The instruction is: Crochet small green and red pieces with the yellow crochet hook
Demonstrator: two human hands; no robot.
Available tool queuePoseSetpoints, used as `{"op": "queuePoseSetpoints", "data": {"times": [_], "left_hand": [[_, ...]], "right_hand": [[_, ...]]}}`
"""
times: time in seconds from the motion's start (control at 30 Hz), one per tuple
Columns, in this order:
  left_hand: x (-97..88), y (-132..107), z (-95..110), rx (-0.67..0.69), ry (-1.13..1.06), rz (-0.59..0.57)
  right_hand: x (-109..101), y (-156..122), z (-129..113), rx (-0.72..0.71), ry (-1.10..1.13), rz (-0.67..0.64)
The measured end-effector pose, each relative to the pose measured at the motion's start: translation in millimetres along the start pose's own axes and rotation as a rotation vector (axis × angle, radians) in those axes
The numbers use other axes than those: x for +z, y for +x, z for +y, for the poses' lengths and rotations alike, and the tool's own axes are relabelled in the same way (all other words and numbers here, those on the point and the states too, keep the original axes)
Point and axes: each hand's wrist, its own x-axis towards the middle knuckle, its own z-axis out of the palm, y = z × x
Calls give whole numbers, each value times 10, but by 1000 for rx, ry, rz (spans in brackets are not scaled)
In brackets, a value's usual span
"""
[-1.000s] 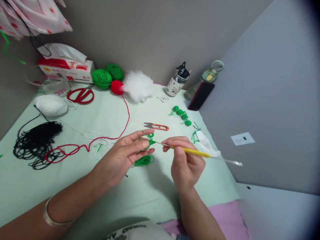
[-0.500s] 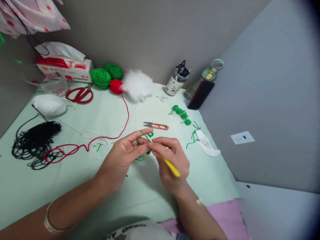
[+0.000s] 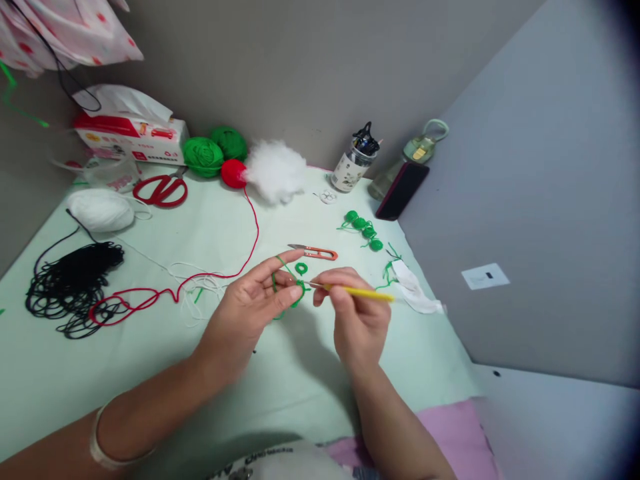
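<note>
My left hand (image 3: 255, 297) pinches a small green crochet piece (image 3: 300, 292) between thumb and fingers, with green yarn looped over the raised index finger. My right hand (image 3: 357, 317) grips a crochet hook (image 3: 363, 293) by its yellow handle. The hook's thin metal shaft points left and its tip meets the green piece. Just beyond the fingertips a small green ring (image 3: 301, 268) lies on the table. Behind it rest orange thread snips (image 3: 320, 253), their blades partly covered by my left index finger.
Black yarn (image 3: 75, 287), a white yarn ball (image 3: 101, 210) and red scissors (image 3: 161, 191) lie left. Behind are green yarn balls (image 3: 203, 157), a red ball (image 3: 233, 173) and white stuffing (image 3: 277, 171). Several green crocheted balls (image 3: 367, 232), a pen jar (image 3: 350, 167) and a phone (image 3: 403, 190) are right.
My right hand has moved away to the right, and the hook has swung from pointing down toward me to nearly level. My left hand has stayed almost in place.
</note>
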Motion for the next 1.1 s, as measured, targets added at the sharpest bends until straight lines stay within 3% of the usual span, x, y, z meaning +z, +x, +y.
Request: {"op": "queuePoseSetpoints", "data": {"times": [0.1,0.17,0.23,0.33,0.4,0.47,0.53,0.6,0.67,0.73,0.9,1.1], "left_hand": [[37,-11,-13,-60,-88,-30],[30,15,-8,-167,-156,-113],[-4,55,8,-229,-187,-165],[-64,96,30,-209,-149,-123],[-73,88,28,-142,-63,-78],[-50,58,14,-48,26,-44],[-6,25,1,4,57,-25],[33,3,0,-32,20,-36],[50,-3,13,-103,-26,-63],[41,3,31,-149,-42,-86],[-20,18,56,-170,-2,-108],[-30,17,63,-121,63,-94]], "right_hand": [[32,-85,-4,-299,-393,-55],[24,-89,-1,-368,-442,-48],[-7,-39,6,-282,-305,26],[-54,71,14,-38,10,123],[-56,103,14,73,156,104],[-29,79,11,80,127,28],[11,18,5,-58,-90,-29],[42,-40,0,-252,-310,-41],[49,-60,-1,-334,-341,-17],[35,-37,3,-242,-198,16],[-18,88,16,163,229,41],[-51,143,-25,256,360,-11]]}}
